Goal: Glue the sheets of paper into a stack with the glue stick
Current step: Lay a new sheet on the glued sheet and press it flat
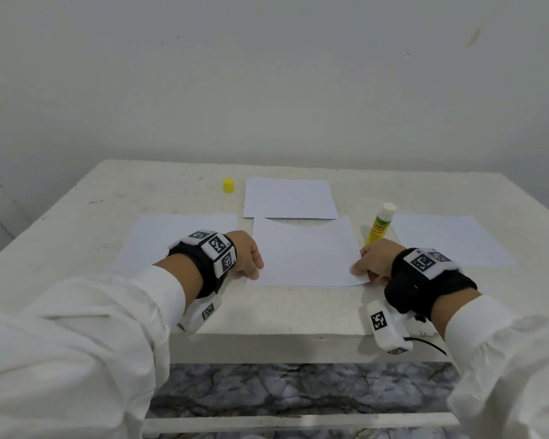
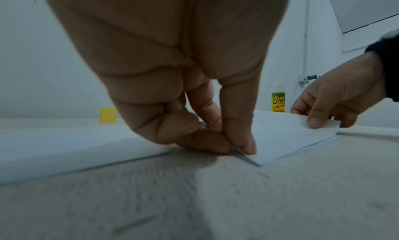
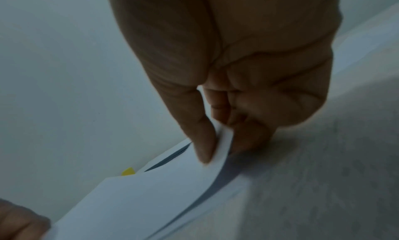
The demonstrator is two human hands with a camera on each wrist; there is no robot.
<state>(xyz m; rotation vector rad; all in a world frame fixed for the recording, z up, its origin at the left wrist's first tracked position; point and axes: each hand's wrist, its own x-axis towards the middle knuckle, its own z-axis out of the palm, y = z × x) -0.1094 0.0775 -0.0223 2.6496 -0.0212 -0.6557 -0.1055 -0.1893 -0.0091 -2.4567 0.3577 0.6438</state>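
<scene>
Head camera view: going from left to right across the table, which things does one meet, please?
Flat white paper sheet on the left → small yellow plastic cap → left hand → white sheet pinched by both hands → right hand → flat white sheet on the far right.

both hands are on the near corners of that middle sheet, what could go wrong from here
1. The middle sheet is held only at its near corners by the left hand and right hand, and its far edge sags, so it could land crooked or wrinkled.
2. The glue stick stands uncapped close to the right hand; a bump may tip it.
3. Its yellow cap sits far away, so the glue may dry out.
</scene>
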